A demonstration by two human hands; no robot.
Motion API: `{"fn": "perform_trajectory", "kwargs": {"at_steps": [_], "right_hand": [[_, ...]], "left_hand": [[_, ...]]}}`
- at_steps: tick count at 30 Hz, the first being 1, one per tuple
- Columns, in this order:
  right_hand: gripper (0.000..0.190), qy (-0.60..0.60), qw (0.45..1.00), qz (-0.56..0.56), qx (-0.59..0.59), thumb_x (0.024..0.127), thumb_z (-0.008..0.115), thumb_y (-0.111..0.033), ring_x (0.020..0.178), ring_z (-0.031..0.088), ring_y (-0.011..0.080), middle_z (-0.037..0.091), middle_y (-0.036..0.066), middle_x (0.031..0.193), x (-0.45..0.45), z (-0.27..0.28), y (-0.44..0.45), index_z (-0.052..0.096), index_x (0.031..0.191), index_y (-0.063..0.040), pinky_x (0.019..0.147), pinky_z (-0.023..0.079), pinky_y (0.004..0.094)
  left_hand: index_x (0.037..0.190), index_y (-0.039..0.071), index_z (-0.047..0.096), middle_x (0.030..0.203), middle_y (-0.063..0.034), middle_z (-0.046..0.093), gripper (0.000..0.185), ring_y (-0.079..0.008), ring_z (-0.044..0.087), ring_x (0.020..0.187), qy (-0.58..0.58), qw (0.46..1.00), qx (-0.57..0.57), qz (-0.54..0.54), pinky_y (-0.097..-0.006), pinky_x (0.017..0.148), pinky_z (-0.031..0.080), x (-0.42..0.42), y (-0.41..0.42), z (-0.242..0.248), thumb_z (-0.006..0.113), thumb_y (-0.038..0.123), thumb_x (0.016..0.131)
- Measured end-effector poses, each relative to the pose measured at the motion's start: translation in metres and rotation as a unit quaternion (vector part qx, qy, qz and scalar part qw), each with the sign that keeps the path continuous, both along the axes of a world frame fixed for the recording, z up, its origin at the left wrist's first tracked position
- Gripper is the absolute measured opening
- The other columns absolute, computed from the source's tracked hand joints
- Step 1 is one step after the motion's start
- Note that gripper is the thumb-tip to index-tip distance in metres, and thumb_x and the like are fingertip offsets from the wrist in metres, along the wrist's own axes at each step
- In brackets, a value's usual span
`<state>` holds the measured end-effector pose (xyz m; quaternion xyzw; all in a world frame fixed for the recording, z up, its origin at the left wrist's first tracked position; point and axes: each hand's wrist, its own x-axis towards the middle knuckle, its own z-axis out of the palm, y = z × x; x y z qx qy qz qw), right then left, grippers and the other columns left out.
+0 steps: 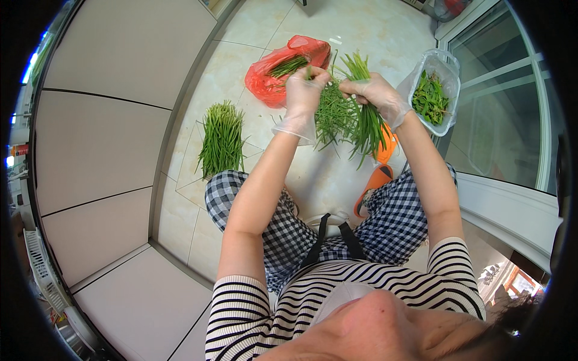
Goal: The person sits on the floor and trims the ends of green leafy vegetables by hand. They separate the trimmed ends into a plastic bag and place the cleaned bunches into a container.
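Note:
My right hand [379,94], in a clear disposable glove, is closed around a bunch of green chives [371,124]. Their pale ends stick up past the fingers and the leaf tips hang towards me. My left hand [303,92], gloved likewise, is raised beside it with the fingertips pinched on a small green chive piece [309,72]. Below and between both hands, a loose heap of chive scraps [334,110] lies on the floor. Behind my left hand is an open red plastic bag [264,85] with more chives [289,66] inside.
A neat pile of chives [222,137] lies on the tiled floor [244,27] at left. On the right stands a lined bin [455,97] holding green leaves [430,97], near a glass door [492,90]. Cabinets [108,149] line the left. An orange item [386,146] is partly hidden.

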<state>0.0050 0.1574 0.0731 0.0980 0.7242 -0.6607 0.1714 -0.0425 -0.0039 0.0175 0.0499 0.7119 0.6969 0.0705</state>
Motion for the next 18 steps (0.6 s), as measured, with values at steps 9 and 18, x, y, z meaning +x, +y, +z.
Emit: {"fn": "perform_trajectory", "kwargs": {"at_steps": [9, 18], "right_hand": [[0.012, -0.033, 0.999, -0.022, -0.017, 0.078, 0.064, -0.019, 0.048, 0.032, 0.0018, 0.055, -0.005, 0.065, 0.002, 0.002, 0.000, 0.061, 0.075, -0.008, 0.044, 0.025, 0.0191], [0.013, 0.005, 1.000, -0.015, 0.000, 0.075, 0.067, -0.020, 0.049, 0.035, 0.0035, 0.058, -0.003, 0.067, 0.001, -0.002, -0.008, 0.063, 0.077, -0.008, 0.045, 0.026, 0.0197]], "left_hand": [[0.087, 0.000, 0.064, 0.080, -0.0048, 0.064, 0.011, -0.0097, 0.056, 0.072, -0.081, 0.994, 0.074, -0.009, -0.0237, 0.065, 0.046, 0.003, -0.003, 0.007, 0.067, 0.004, 0.078], [0.084, 0.001, 0.064, 0.081, -0.0047, 0.064, 0.008, -0.0108, 0.057, 0.074, -0.109, 0.987, 0.109, -0.034, -0.0248, 0.070, 0.046, 0.013, 0.001, 0.014, 0.067, 0.006, 0.078]]}}
